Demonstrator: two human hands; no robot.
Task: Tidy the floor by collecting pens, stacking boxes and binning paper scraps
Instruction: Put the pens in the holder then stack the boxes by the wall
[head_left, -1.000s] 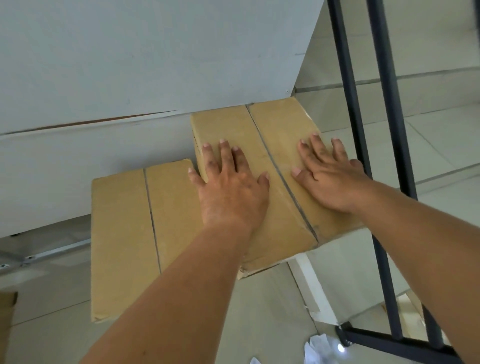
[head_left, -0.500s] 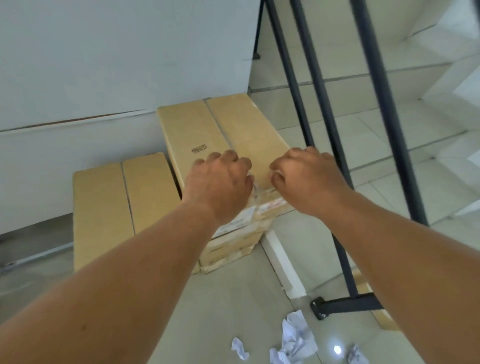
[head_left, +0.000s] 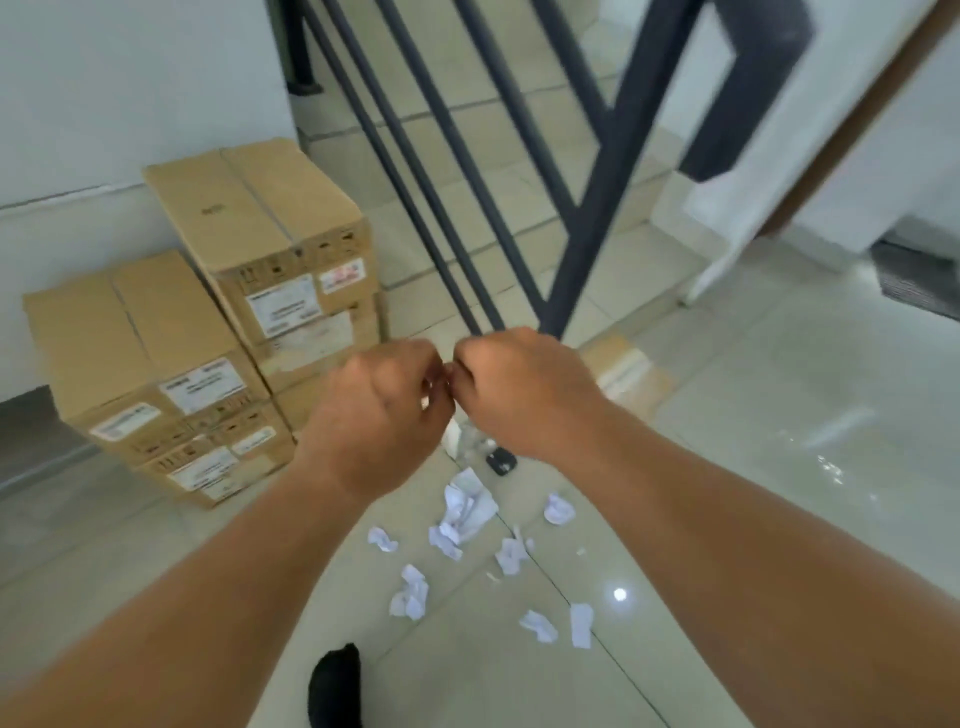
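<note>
Two stacks of brown cardboard boxes stand against the white wall at the left: a taller stack (head_left: 270, 244) and a lower stack (head_left: 150, 364) in front of it. My left hand (head_left: 384, 410) and my right hand (head_left: 519, 389) hover side by side in mid-air with fingers curled, knuckles nearly touching, holding nothing I can see. Several crumpled white paper scraps (head_left: 467, 509) lie scattered on the tiled floor below my hands. No pens show.
A dark metal stair railing (head_left: 587, 244) rises just behind my hands, its foot (head_left: 500, 461) on the floor. Another flat cardboard box (head_left: 623, 369) lies behind my right hand. A dark foot (head_left: 335, 686) shows at the bottom. A doorway with a mat (head_left: 919, 280) is at the right.
My hands left the top box and drew back, fingers curling. The view pulled away and swung right, bringing both stacks' fronts and the paper scraps into sight.
</note>
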